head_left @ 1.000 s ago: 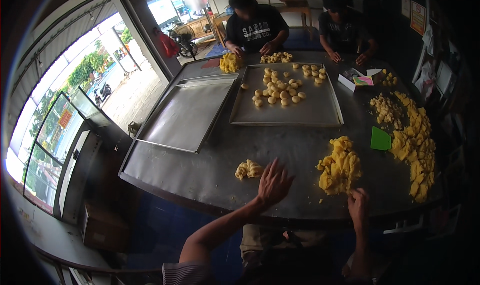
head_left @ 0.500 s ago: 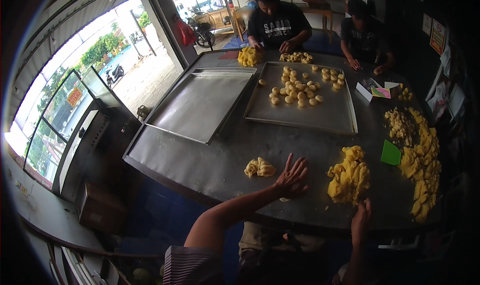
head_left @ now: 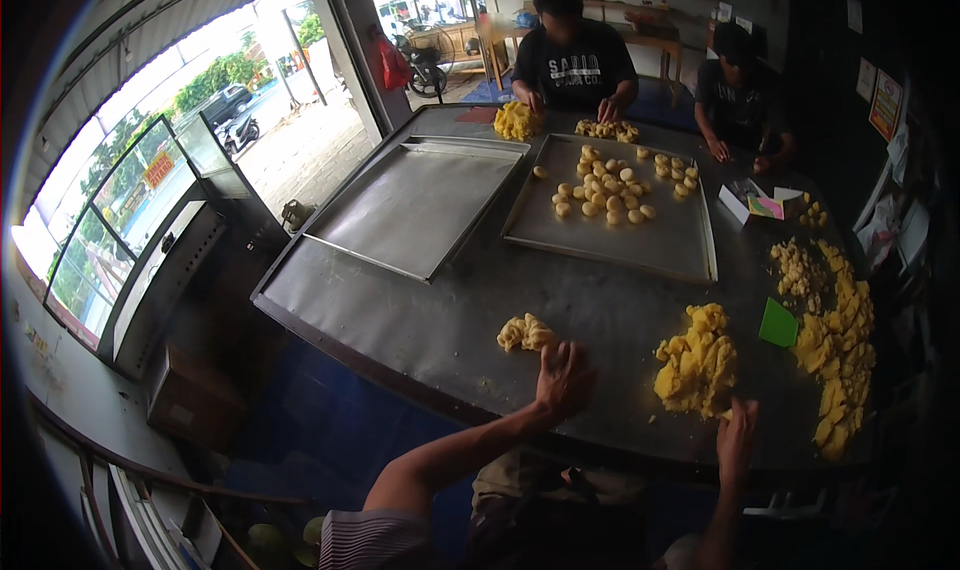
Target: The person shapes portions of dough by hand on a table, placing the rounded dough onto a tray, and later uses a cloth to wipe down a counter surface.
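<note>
Two hands: bare left hand (head_left: 567,378) and bare right hand (head_left: 737,432), both over the near part of a dark grey sheet-metal table (head_left: 400,315); 12 o'clock points away from the wearer.
Left-hand state: fingers bent, palm side hidden; whether anything is held cannot be told.
Right-hand state: narrow, fingers drawn together at the near edge of the yellow lump; whether a piece is pinched cannot be told.
Yellow lump: soft, uneven, bright yellow mass (head_left: 697,365); lies at 11 o'clock from the right hand, long axis roughly 12 to 6 o'clock. Right hand is nearer.
Pale dough: cream-coloured, knobbly dough piece (head_left: 524,332); lies between 10 and 11 o'clock from the left hand, long axis roughly 9 to 3 o'clock. Left hand is nearer; contact at its fingertips cannot be confirmed.
Scraper: flat green blade-shaped tool (head_left: 778,323), at 2 o'clock from the yellow lump.
Yellow strip: long, broken band of yellow chunks (head_left: 843,355), at 3 o'clock from the yellow lump.
Crumbly heap: small pale pieces (head_left: 797,273), at 1 o'clock from the scraper.
Ball tray: shallow square metal tray (head_left: 620,251) bearing round pale-yellow balls (head_left: 612,188), at 11 o'clock from the yellow lump.
Second tray: shallow rectangular metal tray (head_left: 405,210), at 9 o'clock from the ball tray.
Co-workers: two people in dark shirts, one (head_left: 575,65) at 12 o'clock and one (head_left: 740,100) at 1 o'clock from the table's middle.
</note>
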`<state>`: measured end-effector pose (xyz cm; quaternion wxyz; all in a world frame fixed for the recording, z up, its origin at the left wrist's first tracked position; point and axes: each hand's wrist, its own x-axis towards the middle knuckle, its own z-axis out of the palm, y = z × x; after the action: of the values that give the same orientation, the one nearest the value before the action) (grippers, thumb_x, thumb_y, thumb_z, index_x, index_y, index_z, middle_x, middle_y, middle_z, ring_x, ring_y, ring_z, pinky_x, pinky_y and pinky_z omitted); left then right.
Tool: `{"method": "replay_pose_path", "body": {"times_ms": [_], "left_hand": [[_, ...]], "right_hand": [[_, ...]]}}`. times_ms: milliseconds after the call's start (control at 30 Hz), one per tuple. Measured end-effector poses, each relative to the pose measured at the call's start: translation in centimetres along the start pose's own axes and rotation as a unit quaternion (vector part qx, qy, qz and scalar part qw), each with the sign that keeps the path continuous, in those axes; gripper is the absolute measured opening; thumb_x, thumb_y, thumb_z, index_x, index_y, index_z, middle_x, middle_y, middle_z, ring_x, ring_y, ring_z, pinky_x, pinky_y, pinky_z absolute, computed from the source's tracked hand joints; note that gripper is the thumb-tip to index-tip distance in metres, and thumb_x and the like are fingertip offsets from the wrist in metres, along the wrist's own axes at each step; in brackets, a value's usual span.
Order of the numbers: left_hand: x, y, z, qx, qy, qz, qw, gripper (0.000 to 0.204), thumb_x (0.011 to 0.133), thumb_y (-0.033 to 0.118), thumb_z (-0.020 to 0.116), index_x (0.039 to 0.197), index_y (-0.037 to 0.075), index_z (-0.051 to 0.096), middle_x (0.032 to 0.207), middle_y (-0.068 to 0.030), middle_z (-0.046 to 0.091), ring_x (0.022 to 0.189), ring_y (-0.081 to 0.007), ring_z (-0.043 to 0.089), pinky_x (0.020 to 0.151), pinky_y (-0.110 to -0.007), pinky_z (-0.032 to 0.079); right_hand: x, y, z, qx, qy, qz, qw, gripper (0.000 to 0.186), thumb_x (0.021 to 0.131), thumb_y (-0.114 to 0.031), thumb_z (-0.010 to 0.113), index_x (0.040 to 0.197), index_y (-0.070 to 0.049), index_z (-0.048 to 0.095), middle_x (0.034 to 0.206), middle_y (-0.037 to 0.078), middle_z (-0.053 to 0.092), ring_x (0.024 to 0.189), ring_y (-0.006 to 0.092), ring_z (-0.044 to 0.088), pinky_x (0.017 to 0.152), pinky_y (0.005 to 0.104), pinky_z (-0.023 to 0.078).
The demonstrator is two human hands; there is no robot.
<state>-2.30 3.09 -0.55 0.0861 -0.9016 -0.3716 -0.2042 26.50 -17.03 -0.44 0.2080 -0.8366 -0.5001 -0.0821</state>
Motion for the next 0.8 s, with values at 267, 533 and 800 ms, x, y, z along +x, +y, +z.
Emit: {"method": "replay_pose_path", "body": {"times_ms": [267, 533, 800], "left_hand": [[-2.6, 1.1, -1.4, -0.161, -0.02, -0.17, 0.972, 0.027, 0.085, 0.019, 0.056, 0.105, 0.004, 0.049, 0.103, -0.0143, 0.052, 0.098, -0.0312, 0.049, 0.082, -0.046, 0.037], [-0.4, 3.1, -2.7, -0.549, -0.045, -0.274, 0.788, 0.032, 0.093, 0.028, 0.053, 0.104, 0.0, 0.065, 0.088, -0.0179, 0.067, 0.078, -0.0322, 0.065, 0.072, -0.04, 0.049], [0.5, 8.0, -3.1, -0.605, 0.001, -0.147, 0.783, 0.031, 0.086, 0.018, 0.061, 0.11, -0.001, 0.059, 0.09, -0.0189, 0.067, 0.081, -0.0313, 0.068, 0.069, -0.04, 0.052]], "right_hand": [[-5.3, -1.0, 1.4, -0.033, 0.021, -0.036, 0.999, 0.038, 0.088, 0.006, 0.05, 0.125, 0.001, 0.053, 0.136, 0.023, 0.045, 0.123, 0.0366, 0.047, 0.101, 0.0432, 0.041], [-2.7, -1.3, 1.6, 0.17, 0.07, 0.012, 0.983, 0.034, 0.093, -0.005, 0.05, 0.127, -0.001, 0.056, 0.126, 0.02, 0.054, 0.116, 0.0322, 0.053, 0.093, 0.037, 0.046], [0.3, -13.3, 2.6, 0.383, -0.044, 0.019, 0.922, 0.03, 0.089, 0.002, 0.052, 0.117, 0.003, 0.062, 0.102, 0.017, 0.066, 0.098, 0.0267, 0.063, 0.089, 0.0323, 0.048]]}}
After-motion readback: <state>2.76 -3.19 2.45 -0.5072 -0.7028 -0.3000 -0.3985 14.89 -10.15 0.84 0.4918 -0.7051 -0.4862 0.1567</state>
